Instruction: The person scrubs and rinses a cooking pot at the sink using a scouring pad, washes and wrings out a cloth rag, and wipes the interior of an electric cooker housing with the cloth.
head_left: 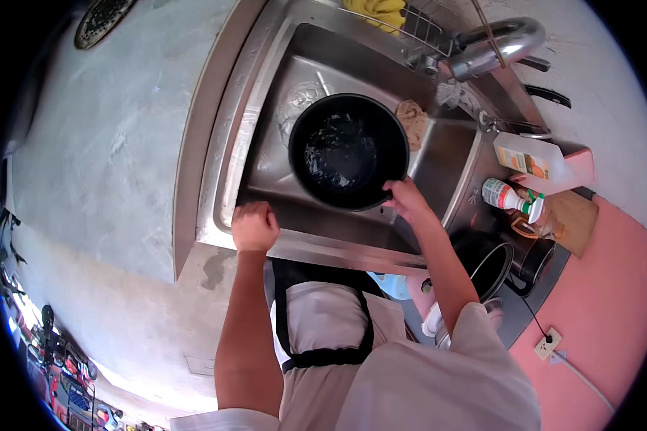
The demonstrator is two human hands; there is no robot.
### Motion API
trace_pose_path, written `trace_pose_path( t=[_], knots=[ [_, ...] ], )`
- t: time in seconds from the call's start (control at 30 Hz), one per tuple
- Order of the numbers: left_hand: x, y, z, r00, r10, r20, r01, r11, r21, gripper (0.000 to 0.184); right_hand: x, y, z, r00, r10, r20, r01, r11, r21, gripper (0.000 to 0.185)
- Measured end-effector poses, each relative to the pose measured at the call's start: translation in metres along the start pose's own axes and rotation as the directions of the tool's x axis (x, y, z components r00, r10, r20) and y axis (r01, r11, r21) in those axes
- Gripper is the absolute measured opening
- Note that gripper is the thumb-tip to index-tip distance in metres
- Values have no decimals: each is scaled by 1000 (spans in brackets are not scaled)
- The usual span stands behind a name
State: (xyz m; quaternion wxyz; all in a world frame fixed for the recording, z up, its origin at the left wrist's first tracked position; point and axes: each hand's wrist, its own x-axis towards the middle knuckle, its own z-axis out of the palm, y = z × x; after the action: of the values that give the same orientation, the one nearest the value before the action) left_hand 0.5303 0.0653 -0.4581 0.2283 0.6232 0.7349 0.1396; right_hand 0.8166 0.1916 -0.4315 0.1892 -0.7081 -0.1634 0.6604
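Observation:
A round black pot (301, 175) stands tilted slightly in the steel sink (269, 192), with water moving inside it. My right hand (407, 200) grips the pot's near right rim, thumb over the edge. At the sink's front left corner my left hand (255, 227) rests as a fist on the rim; no object shows in it. A wet patch with foam lies on the sink floor left of the pot. Beside the pot's right side is a crumpled beige cloth (411, 123).
A curved faucet (503, 49) and a wire rack with a yellow cloth (378, 13) are at the back. To the right stand a translucent jug (528, 161), a spray bottle (507, 195) and another dark pot (487, 264). A grey counter (122, 136) extends left.

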Motion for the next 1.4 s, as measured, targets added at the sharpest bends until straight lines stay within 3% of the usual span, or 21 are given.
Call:
trace_pose_path(
  t=[0.03,0.07,0.1,0.13,0.27,0.4,0.6,0.77,0.83,1.0,1.07,1.2,1.33,1.4],
  knots=[
    [4,1,4,1000,14,-5,-14,1000,-13,3,-13,-7,5,1000,21,10,-20,999,-41,35],
    [4,2,6,1000,9,3,-9,1000,-4,4,1,0,1,999,46,16,-45,997,-58,36],
    [4,3,6,1000,-11,21,11,1000,-12,4,1,-6,3,996,50,76,-45,997,-67,55],
    [4,4,5,999,-25,30,24,1000,16,4,20,-2,-6,983,65,173,-65,998,-6,48],
    [3,4,4,1000,18,-21,-18,1000,9,4,26,-21,-32,996,77,38,-81,989,124,31],
    [4,4,3,999,19,-34,-19,1000,4,3,-16,-32,-58,990,138,-8,-138,990,19,18],
    [5,7,2,999,-4,-41,3,1000,-5,4,6,-26,-34,979,197,61,-191,977,-89,27],
    [3,6,3,999,-18,-43,19,1000,4,4,10,-29,-44,995,92,44,-90,995,-37,33],
    [3,7,2,998,-24,-50,24,1000,7,4,-7,-26,-44,1000,-20,-18,16,986,-166,39],
    [6,5,3,999,-20,-39,21,1000,23,5,8,-44,-33,998,41,44,-32,981,-189,33],
    [3,7,2,998,-16,-65,16,1000,-1,5,17,-50,-45,998,62,18,-52,943,-329,34],
    [4,8,3,998,-39,-55,40,999,22,5,-24,-48,-41,999,6,-39,-19,940,-342,34],
    [5,6,5,997,-26,-77,26,1000,-7,5,13,-54,-51,991,128,40,-99,901,-422,36],
    [3,7,2,997,-20,-78,19,1000,-16,5,15,-48,-58,998,64,19,-50,911,-409,37]
  ],
)
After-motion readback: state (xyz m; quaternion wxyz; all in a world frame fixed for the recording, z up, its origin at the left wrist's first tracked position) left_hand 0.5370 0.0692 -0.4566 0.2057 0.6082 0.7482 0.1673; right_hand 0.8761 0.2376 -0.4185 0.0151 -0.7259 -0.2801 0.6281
